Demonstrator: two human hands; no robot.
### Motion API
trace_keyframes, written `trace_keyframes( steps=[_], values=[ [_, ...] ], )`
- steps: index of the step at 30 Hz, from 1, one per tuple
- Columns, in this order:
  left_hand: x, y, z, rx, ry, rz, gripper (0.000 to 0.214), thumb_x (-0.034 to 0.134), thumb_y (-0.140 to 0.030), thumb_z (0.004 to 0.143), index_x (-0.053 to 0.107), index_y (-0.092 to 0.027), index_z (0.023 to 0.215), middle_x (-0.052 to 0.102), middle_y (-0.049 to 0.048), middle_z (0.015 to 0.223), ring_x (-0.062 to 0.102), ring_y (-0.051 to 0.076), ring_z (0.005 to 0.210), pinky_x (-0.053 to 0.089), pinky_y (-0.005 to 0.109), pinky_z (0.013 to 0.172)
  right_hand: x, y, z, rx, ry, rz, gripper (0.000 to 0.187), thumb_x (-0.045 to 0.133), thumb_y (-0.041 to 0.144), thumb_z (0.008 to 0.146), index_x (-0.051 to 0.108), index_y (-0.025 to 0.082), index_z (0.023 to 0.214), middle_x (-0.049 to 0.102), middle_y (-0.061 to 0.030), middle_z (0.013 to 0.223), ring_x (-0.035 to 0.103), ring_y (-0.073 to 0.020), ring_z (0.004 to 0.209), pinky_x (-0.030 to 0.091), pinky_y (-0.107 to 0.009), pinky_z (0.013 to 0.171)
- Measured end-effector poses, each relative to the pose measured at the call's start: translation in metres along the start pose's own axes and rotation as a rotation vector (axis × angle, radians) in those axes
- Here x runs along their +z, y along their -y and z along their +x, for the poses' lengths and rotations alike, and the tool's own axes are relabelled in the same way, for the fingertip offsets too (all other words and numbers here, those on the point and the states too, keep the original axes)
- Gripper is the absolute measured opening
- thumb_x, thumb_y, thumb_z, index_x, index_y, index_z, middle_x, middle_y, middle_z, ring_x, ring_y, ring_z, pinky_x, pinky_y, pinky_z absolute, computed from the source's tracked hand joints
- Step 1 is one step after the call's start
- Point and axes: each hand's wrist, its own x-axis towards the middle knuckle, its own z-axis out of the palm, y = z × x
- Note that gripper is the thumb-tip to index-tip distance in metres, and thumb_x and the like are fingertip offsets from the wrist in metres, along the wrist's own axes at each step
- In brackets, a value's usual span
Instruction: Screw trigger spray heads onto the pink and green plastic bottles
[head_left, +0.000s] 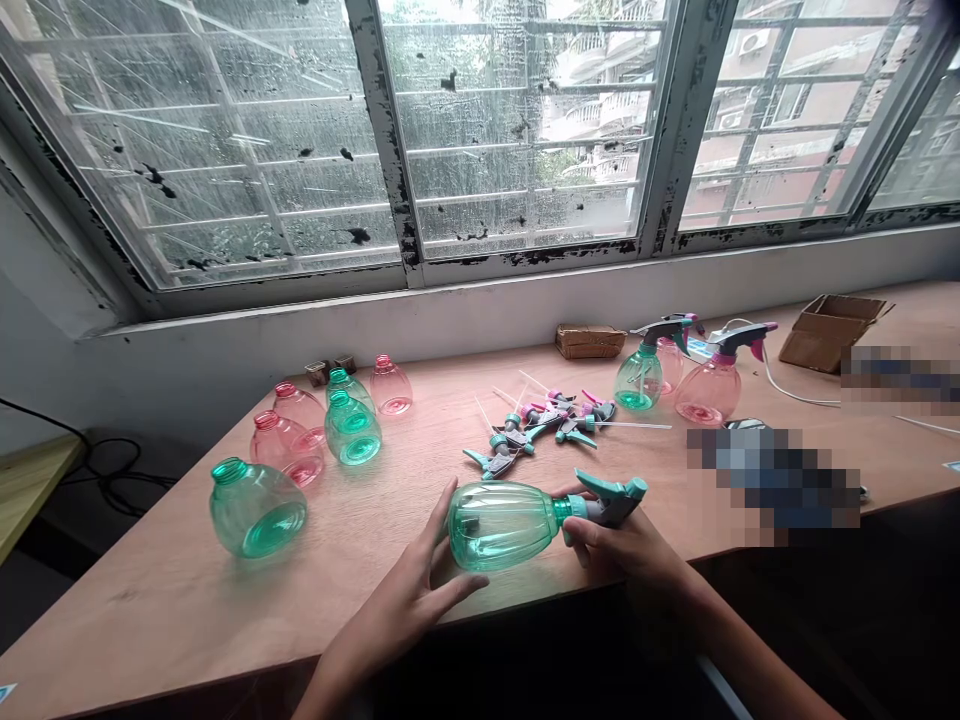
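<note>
A green transparent spray bottle lies sideways in the air above the table's front edge, its base to the left. A teal and grey trigger head sits on its neck. My right hand is closed around the collar and neck, thumb in front. At the base, my left hand is spread, index finger and thumb apart on either side of the bottle; whether it touches is unclear. Behind the bottle, loose trigger heads with straws lie in a pile.
On the left stand several open bottles, including a green bottle and a pink bottle. Bottles with trigger heads, one pink, stand at the right. A cardboard box, a brown packet and a white cable are also on the table.
</note>
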Motion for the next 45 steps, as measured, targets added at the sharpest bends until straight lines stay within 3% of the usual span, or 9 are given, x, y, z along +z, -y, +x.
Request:
trace_keyframes(
  steps=[4,10,12,15,22,30,36,41,45],
  values=[
    [0.000,0.004,0.001,-0.003,-0.003,-0.031,0.090,0.069,-0.031,0.093,0.007,-0.036,0.158,0.022,0.0050,0.166,0.030,0.029,0.148,0.022,0.050,0.124,0.000,0.002,0.000,0.005,0.002,-0.024,0.041,0.077,0.043,0.082,0.065,0.018,0.111,0.067,0.0010,0.068,0.059,-0.0151,0.052,0.047,-0.030,0.054],
    [-0.001,-0.004,-0.001,-0.025,0.042,-0.069,0.086,0.063,-0.039,0.096,0.004,-0.035,0.159,0.014,0.0039,0.168,0.024,0.031,0.150,0.021,0.050,0.124,0.001,0.005,0.000,-0.016,-0.006,-0.037,0.040,0.076,0.045,0.083,0.067,0.017,0.110,0.067,-0.0004,0.068,0.059,-0.0159,0.053,0.047,-0.031,0.056],
    [-0.001,-0.006,-0.001,-0.038,0.031,-0.064,0.080,0.057,-0.041,0.099,0.004,-0.035,0.159,0.010,0.0021,0.168,0.020,0.031,0.151,0.022,0.050,0.124,0.001,0.005,0.000,-0.017,-0.010,-0.033,0.040,0.076,0.046,0.083,0.068,0.018,0.110,0.067,-0.0005,0.068,0.059,-0.0162,0.054,0.047,-0.031,0.056],
    [-0.001,-0.004,0.000,-0.041,-0.018,-0.007,0.086,0.064,-0.038,0.095,0.006,-0.036,0.158,0.012,0.0017,0.168,0.018,0.031,0.152,0.019,0.050,0.125,0.001,0.004,0.000,-0.018,-0.015,-0.029,0.041,0.077,0.046,0.083,0.068,0.017,0.110,0.067,-0.0011,0.068,0.059,-0.0162,0.053,0.047,-0.031,0.056],
    [-0.002,0.005,0.004,0.070,-0.063,0.021,0.083,0.072,-0.027,0.090,0.022,-0.039,0.155,0.027,0.0037,0.163,0.038,0.032,0.143,0.039,0.046,0.118,0.001,0.000,0.002,-0.038,-0.038,0.012,0.039,0.078,0.044,0.083,0.065,0.019,0.109,0.067,-0.0004,0.069,0.059,-0.0140,0.051,0.046,-0.028,0.053],
    [-0.001,0.001,-0.001,0.016,-0.019,-0.112,0.091,0.070,-0.029,0.091,0.008,-0.043,0.156,0.027,0.0050,0.162,0.045,0.031,0.138,0.038,0.048,0.117,0.000,-0.002,0.003,-0.060,-0.044,0.074,0.031,0.078,0.042,0.083,0.063,0.019,0.097,0.068,-0.0001,0.067,0.061,-0.0138,0.051,0.047,-0.029,0.056],
    [-0.003,0.003,0.001,0.010,-0.090,0.094,0.083,0.076,-0.034,0.085,0.028,-0.038,0.153,0.034,0.0054,0.157,0.043,0.033,0.136,0.038,0.048,0.116,0.001,0.000,0.003,-0.016,0.007,0.073,0.031,0.076,0.039,0.086,0.060,0.018,0.102,0.069,0.0000,0.068,0.060,-0.0129,0.052,0.044,-0.028,0.056],
    [-0.001,0.006,0.002,0.077,-0.079,0.072,0.080,0.064,-0.029,0.094,0.015,-0.040,0.156,0.036,0.0058,0.157,0.050,0.029,0.132,0.041,0.048,0.113,0.003,0.003,0.001,0.003,-0.010,0.092,0.033,0.077,0.039,0.084,0.058,0.018,0.101,0.068,0.0006,0.068,0.059,-0.0129,0.052,0.044,-0.028,0.056],
    [0.000,0.005,0.000,0.054,-0.035,0.021,0.099,0.075,-0.029,0.086,0.008,-0.037,0.158,0.043,0.0092,0.152,0.053,0.029,0.130,0.040,0.048,0.114,0.002,0.003,0.001,-0.007,0.000,0.095,0.033,0.077,0.040,0.085,0.059,0.018,0.100,0.068,0.0003,0.068,0.059,-0.0127,0.052,0.043,-0.027,0.056]
  ],
)
